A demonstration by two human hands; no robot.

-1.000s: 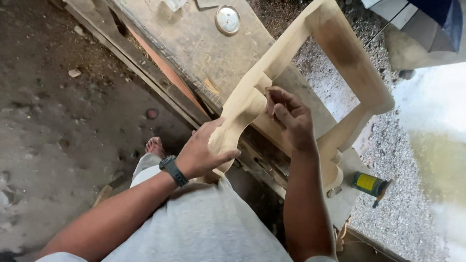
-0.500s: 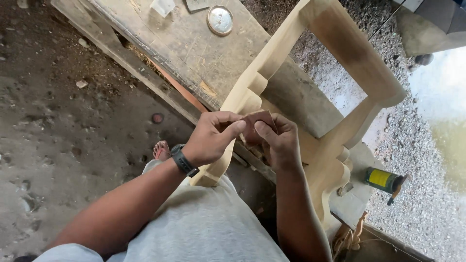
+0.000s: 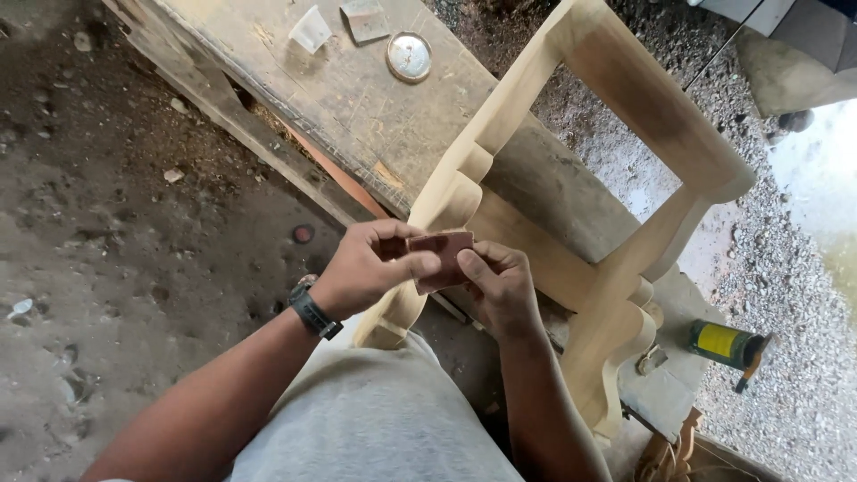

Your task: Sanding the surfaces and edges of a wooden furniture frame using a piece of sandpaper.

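Observation:
A pale carved wooden frame [image 3: 625,98] with curved legs leans against a worn workbench [image 3: 357,89] in front of me. Both my hands hold one small reddish-brown piece of sandpaper [image 3: 442,254] just in front of the frame's left curved leg [image 3: 446,201]. My left hand [image 3: 366,268], with a dark watch on its wrist, pinches the paper's left edge. My right hand [image 3: 500,286] grips its right side with thumb on top. Neither hand touches the wood.
On the bench lie a round metal lid [image 3: 409,56] and two small flat scraps [image 3: 312,29]. A yellow and green can [image 3: 723,344] lies on a low block at the right. Dirt floor spreads left, gravel right.
A second ago my left hand gripped the curved leg and my right rubbed it. Both hands have since come off the wood and now hold the sandpaper between them, slightly lower.

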